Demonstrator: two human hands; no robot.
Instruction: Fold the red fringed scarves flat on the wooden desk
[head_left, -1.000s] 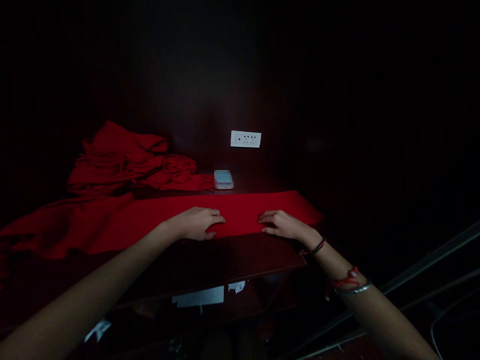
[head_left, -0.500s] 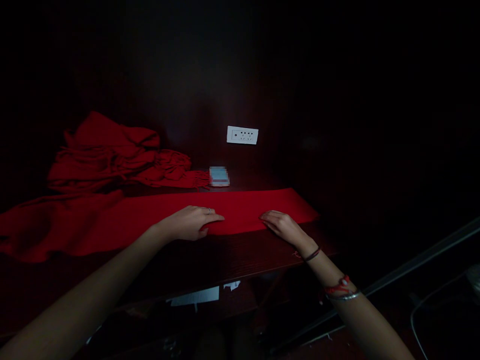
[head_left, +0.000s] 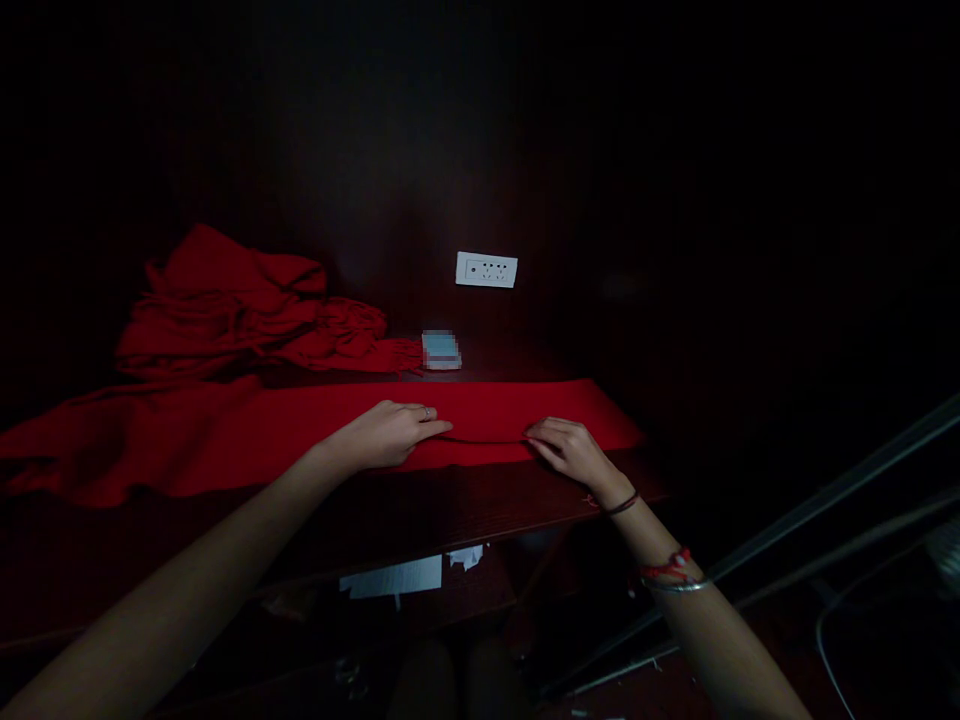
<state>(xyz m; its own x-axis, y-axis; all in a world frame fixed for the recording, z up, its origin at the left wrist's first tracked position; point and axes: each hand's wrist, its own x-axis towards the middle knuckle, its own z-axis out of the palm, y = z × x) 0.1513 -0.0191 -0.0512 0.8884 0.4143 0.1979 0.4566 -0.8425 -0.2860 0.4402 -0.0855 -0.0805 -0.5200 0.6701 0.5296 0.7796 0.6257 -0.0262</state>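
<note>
Nearest, on a shelf below the tabletop, a white paper sheet [head_left: 397, 577] lies just beside a small crumpled white piece [head_left: 466, 557]. R arm wears a silver bangle [head_left: 684, 586], red cord [head_left: 670, 570] & dark band [head_left: 622, 503]. Above, the dark-red tabletop [head_left: 480, 505] carries the red cloth [head_left: 480, 410], a long strip laid crosswise in front of the person: long axis approx L–R, parallel-ish to the front edge, R end a bit farther off. R end is flat w/ a straight slanted edge, pointing R; L end is rumpled & runs to the view's L edge. Left hand [head_left: 386, 435], ring on one finger, is on the cloth's near half, index finger stretched out R; thumb hidden, so can't tell if it pinches. Right hand [head_left: 570, 450] has fingers pressed together, tips & thumb pinching the cloth nr its front edge; b/w the hands a shallow crease runs in the cloth. Behind, back L, a heap of red fabric [head_left: 240, 310], fringe reaching R to a blurred-out light-blue item [head_left: 441, 350]. Farthest, on the dark wall, a white socket plate [head_left: 487, 269].
</note>
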